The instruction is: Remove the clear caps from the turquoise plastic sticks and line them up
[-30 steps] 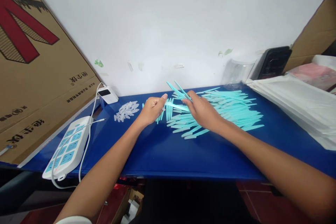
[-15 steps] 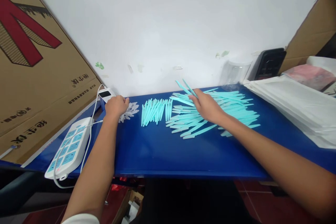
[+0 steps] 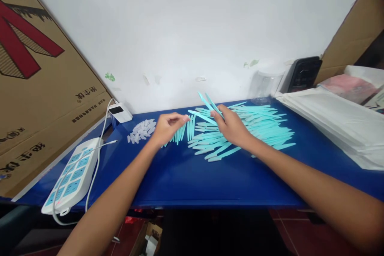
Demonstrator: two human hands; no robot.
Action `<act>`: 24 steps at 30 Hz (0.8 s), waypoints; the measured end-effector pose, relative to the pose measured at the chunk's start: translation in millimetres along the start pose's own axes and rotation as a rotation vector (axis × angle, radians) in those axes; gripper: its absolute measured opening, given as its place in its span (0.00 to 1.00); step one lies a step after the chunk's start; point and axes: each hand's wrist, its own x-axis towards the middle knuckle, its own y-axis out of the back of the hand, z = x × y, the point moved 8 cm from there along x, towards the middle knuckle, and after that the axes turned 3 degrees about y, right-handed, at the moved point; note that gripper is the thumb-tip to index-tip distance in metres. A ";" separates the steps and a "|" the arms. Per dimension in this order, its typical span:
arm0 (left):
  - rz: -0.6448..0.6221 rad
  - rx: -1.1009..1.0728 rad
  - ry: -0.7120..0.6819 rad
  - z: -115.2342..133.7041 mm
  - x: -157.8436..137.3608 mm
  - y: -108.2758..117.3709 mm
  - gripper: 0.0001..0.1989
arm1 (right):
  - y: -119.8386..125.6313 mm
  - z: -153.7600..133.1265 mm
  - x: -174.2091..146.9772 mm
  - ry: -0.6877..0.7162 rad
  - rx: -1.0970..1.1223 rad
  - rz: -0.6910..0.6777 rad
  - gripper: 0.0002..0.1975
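My right hand [image 3: 233, 127] is closed around several turquoise eyebrow razors [image 3: 206, 101], their slim ends pointing up and left. Closed in a pinch, my left hand [image 3: 168, 129] is just left of them; whatever its fingertips hold is too small to make out. Beneath my right hand spreads a large pile of the same razors [image 3: 267, 128]. A smaller row of razors [image 3: 191, 129] lies between the hands, partly hidden by my left hand. To the left of that hand is a heap of small translucent caps [image 3: 141, 130].
The blue table [image 3: 192, 180] meets a white wall. At left are a power strip [image 3: 73, 174], a cable, a small white device [image 3: 120, 113] and a large carton [image 3: 54, 100]. A clear jar [image 3: 266, 86], a black case [image 3: 304, 74] and stacked white sheets [image 3: 333, 124] stand at right.
My left hand has moved right from the cap heap to beside the razors in my right hand. One held razor now tilts further left, apart from the others. The view has shifted slightly.
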 end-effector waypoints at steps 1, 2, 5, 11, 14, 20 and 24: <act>-0.054 -0.071 0.003 6.0 -5.6 -20.8 0.28 | -2.0 -2.7 -1.9 0.003 0.021 0.004 0.14; -0.071 -0.122 0.007 10.3 -10.8 -36.3 0.28 | -4.5 -6.0 -4.0 0.008 0.042 0.003 0.14; -0.059 -0.195 0.082 7.5 -21.1 -60.3 0.27 | -13.4 -15.6 -11.1 0.013 0.085 -0.032 0.14; -0.036 -0.290 0.204 -13.9 -22.6 -59.0 0.28 | -27.0 -25.5 -20.5 -0.016 0.181 -0.224 0.16; -0.002 -0.269 0.186 -13.7 -21.4 -54.0 0.29 | -27.5 -28.7 -21.9 -0.023 0.233 -0.286 0.18; 0.042 -0.301 0.210 -17.5 -21.2 -49.7 0.26 | -27.3 -32.4 -21.2 -0.019 0.283 -0.308 0.21; 0.045 -0.357 0.256 -21.5 -20.5 -49.1 0.24 | -31.9 -30.1 -22.0 -0.045 0.326 -0.333 0.22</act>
